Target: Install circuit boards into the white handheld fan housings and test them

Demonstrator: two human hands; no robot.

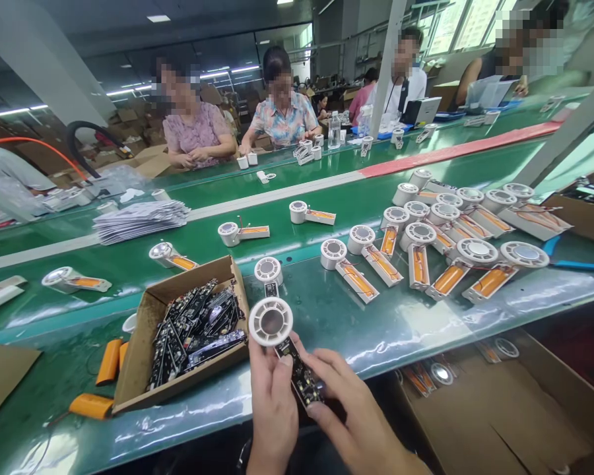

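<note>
Between my hands is a white handheld fan body (271, 321) with a round grille head and a black circuit board (301, 375) along its handle. My left hand (272, 402) wraps the handle just under the head, thumb on the board. My right hand (349, 402) grips the lower end of the handle, fingers on one side and thumb on the other. Just beyond it, another white fan body (268, 270) lies on the bench with a board in its handle. Left of my hands stands a cardboard box (129, 379) of loose black circuit boards (193, 336).
Several white fan bodies with orange batteries (418, 264) crowd the bench at right. Loose orange batteries (92, 406) lie beside the box. A stack of papers (141, 221) rests on the green conveyor (277, 239). Below right is an open carton (515, 415). Co-workers (282, 119) sit across the line.
</note>
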